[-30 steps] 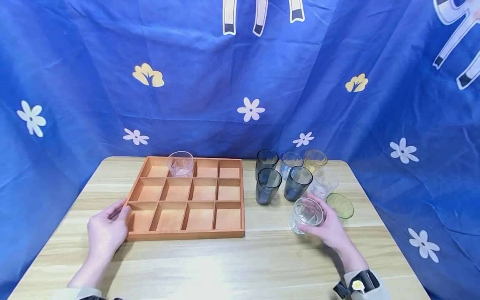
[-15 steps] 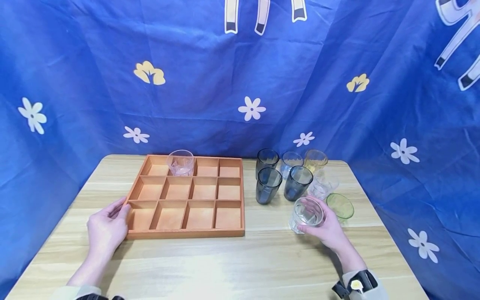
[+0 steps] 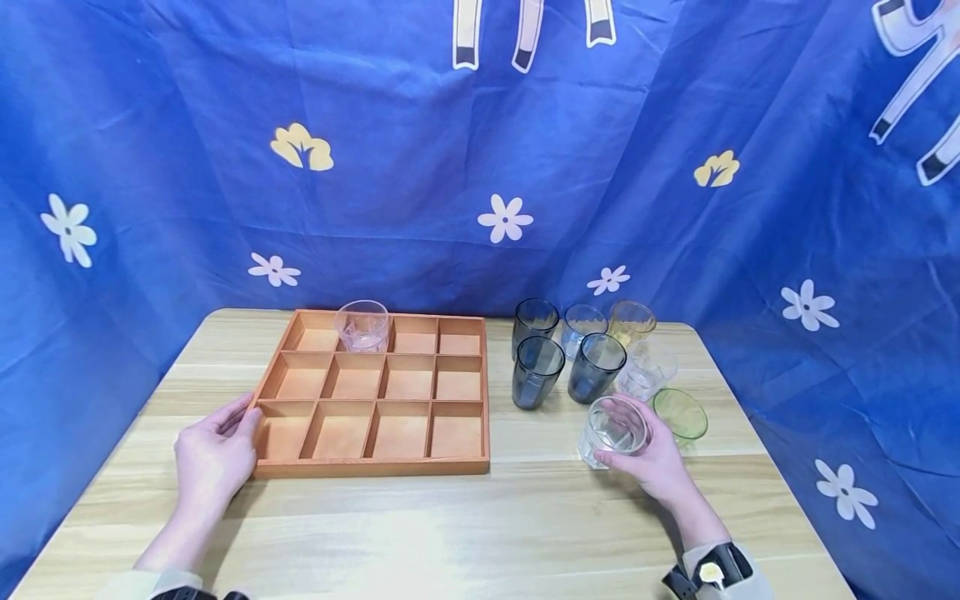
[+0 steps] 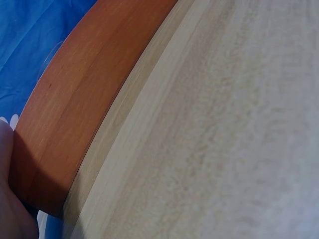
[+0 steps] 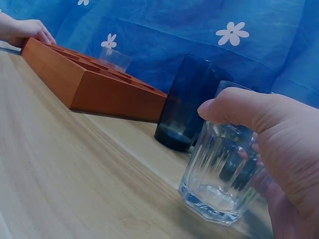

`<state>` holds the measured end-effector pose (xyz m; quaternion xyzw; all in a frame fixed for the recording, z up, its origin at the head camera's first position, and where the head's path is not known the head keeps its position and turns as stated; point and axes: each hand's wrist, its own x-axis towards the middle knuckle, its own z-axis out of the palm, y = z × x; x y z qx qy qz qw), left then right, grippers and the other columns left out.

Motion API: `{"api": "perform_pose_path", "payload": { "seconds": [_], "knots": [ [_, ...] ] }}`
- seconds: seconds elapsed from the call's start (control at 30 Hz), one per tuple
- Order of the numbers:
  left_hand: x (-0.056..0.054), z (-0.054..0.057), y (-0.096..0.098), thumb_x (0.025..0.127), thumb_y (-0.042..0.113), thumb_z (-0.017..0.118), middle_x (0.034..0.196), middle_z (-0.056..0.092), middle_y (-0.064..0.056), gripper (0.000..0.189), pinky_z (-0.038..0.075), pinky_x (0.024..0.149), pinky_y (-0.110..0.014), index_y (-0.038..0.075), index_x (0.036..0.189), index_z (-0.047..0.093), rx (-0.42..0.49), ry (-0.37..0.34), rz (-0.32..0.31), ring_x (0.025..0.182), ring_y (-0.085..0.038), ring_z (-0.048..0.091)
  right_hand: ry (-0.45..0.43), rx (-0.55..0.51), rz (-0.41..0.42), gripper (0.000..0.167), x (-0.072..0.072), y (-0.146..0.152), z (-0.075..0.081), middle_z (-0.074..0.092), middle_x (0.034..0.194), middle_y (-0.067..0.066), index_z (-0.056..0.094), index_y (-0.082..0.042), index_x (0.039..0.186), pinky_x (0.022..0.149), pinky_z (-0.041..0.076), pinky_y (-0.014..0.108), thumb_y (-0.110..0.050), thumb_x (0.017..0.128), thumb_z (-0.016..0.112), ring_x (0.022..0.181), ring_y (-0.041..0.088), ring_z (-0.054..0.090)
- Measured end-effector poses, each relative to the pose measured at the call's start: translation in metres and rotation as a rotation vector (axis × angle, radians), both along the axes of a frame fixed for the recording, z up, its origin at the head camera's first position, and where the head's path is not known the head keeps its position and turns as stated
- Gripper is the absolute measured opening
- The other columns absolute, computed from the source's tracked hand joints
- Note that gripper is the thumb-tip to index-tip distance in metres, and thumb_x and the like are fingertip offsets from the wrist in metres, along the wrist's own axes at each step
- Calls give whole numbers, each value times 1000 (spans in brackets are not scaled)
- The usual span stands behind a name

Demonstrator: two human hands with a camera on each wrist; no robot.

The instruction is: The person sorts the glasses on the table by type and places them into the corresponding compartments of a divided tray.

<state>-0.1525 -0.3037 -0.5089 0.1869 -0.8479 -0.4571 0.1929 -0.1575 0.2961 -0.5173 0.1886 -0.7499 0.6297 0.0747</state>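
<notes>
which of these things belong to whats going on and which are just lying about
Likely in the job:
wooden tray, gripped by the left hand
clear glass, in the right hand
pinkish glass standing in the tray

Lying about, perhaps for later:
three dark glasses
blue glass, yellow glass, green glass
another pale glass

This place is looking like a small curtained recording booth: blue cloth [image 3: 390, 200], printed with flowers and animal legs, is hanging behind the far edge of a wood-grain table [image 3: 450, 533] and running past both far corners along the side edges. A black device [image 3: 735, 562] is sitting strapped at a wrist. The cloth is hiding any room beyond.
</notes>
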Motion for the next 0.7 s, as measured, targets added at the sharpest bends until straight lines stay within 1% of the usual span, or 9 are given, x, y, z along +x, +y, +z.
{"api": "perform_pose_path", "payload": {
  "seconds": [0.13,0.33,0.53,0.7],
  "knots": [
    [1,1,0,105,19,66,127,70,-19,35,47,73,-1,0,134,71,-1,3,-4,88,19,57,0,6,-5,91,0,0,-2,59,143,29,46,7,151,114,46,31,18,71,88,132,32,59],
    [0,0,-1,105,18,67,128,70,-19,35,48,74,-1,0,135,71,3,8,-9,90,18,58,29,3,12,89,-1,1,-5,59,141,32,46,8,150,113,47,32,19,72,88,131,36,59],
    [0,-2,-1,105,17,67,127,70,-20,35,49,73,-2,-1,134,71,0,13,-14,87,19,57,9,0,6,90,1,0,-4,60,141,29,47,5,150,114,46,34,17,71,89,131,39,58],
    [0,-2,-1,105,16,67,126,71,-21,34,48,72,-1,-2,133,71,-5,28,-15,85,21,56,-5,2,-7,90,2,0,-3,61,142,27,48,4,150,114,46,34,16,71,90,131,39,58]
  ]
}}
